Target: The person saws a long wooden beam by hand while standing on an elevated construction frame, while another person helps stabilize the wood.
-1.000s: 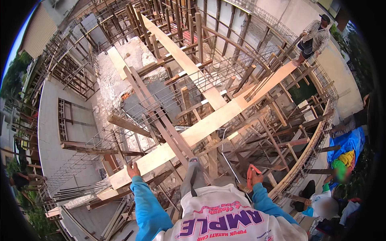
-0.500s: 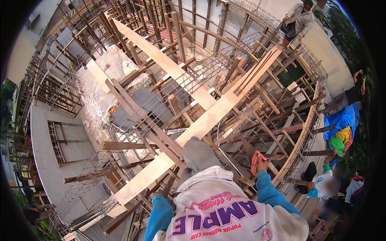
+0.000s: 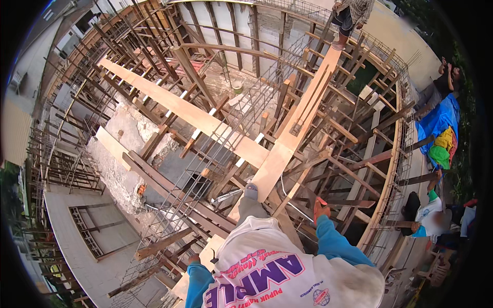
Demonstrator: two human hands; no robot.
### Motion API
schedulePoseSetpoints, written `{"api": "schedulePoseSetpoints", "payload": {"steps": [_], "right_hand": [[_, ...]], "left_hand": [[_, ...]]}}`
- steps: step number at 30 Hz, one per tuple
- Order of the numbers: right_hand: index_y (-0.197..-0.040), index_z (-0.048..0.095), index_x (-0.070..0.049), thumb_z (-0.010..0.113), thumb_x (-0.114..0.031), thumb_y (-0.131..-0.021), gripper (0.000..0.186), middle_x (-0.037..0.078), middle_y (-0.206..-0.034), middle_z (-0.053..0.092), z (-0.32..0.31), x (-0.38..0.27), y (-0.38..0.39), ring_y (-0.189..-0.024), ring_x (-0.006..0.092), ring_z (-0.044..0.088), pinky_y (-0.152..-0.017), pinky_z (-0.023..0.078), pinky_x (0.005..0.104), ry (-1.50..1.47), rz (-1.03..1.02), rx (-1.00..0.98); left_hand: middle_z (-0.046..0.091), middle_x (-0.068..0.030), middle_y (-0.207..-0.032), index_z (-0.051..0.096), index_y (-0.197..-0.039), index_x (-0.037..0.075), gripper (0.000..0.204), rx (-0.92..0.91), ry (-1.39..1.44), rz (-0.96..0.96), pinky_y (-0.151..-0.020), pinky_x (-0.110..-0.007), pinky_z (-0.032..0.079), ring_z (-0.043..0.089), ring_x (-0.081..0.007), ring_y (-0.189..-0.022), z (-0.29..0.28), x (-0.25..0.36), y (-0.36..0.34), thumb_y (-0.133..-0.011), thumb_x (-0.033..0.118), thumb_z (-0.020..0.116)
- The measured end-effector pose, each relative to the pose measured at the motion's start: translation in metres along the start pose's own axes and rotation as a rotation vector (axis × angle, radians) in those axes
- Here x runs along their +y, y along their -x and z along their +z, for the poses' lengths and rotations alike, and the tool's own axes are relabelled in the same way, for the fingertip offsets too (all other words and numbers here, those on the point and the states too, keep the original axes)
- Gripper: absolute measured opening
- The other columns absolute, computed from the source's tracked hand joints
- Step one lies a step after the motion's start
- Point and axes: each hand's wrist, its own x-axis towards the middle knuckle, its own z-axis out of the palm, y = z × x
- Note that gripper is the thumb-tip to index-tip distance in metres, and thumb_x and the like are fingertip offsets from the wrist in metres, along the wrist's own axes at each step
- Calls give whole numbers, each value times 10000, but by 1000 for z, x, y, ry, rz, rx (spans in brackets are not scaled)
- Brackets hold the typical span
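My right hand [image 3: 322, 209] is closed round the red handle of a handsaw [image 3: 317, 201], held out beside my body at the end of a blue sleeve. The saw's dark blade is hard to separate from the timber behind it. My left hand [image 3: 194, 258] hangs low at my left side, near a pale plywood strip [image 3: 211, 250]; its fingers are too small to make out. One of my feet [image 3: 250, 191] rests on the narrow plywood walkway [image 3: 275, 165] ahead of me.
A second plywood strip [image 3: 179, 109] branches off to the far left. Rebar cages [image 3: 192, 177] and timber props surround deep gaps. On the far walkway stands a person [image 3: 345, 23]. Beyond the curved formwork edge [image 3: 393, 169] at right are other people and a blue tarp [image 3: 436, 120].
I have stepped forward along the walkway, with a foot now farther out on the plywood. My view has turned, and the saw has moved slightly left and down in the picture.
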Motion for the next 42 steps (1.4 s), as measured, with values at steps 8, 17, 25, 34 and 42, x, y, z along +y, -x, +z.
{"api": "schedulePoseSetpoints", "payload": {"steps": [8,17,25,34,42], "right_hand": [[-1043,668,14,704,-489,-764,577,193,-878,695,44,-154,-25,-839,306,684,-748,517,401,86,-53,-251],[-1117,643,24,687,-314,-851,433,139,-968,684,96,-327,-63,-875,193,640,-773,495,341,-532,-129,-91],[-1057,637,15,634,-209,-903,272,10,-710,571,51,-486,-127,-592,76,504,-508,403,269,-813,-332,219],[-1177,574,26,596,-259,-938,373,115,-1013,623,-54,-574,-248,-900,194,599,-721,500,333,-625,-482,769],[-1247,569,14,651,-304,-897,480,161,-1158,630,-27,-511,-356,-1055,244,608,-875,493,375,-593,-146,539]], "left_hand": [[666,-229,-953,684,-968,-27,404,356,932,-187,-782,-426,479,626,-349,-872,-159,98,-104,-765,312,604],[672,-91,-1095,683,-1039,181,230,-331,-283,237,-837,-416,522,636,-287,-1020,-144,102,-149,-850,267,584],[663,-79,-1085,656,-980,196,163,-286,-479,493,-819,-433,522,639,-295,-992,-261,243,-354,-837,260,609],[682,-114,-871,692,-927,45,223,18,928,345,-706,-347,512,634,-238,-773,-426,504,-519,-778,207,654],[672,-106,-983,624,-1068,-14,289,-118,736,839,-839,-298,490,620,-175,-906,-512,739,-483,-841,158,670]]}}
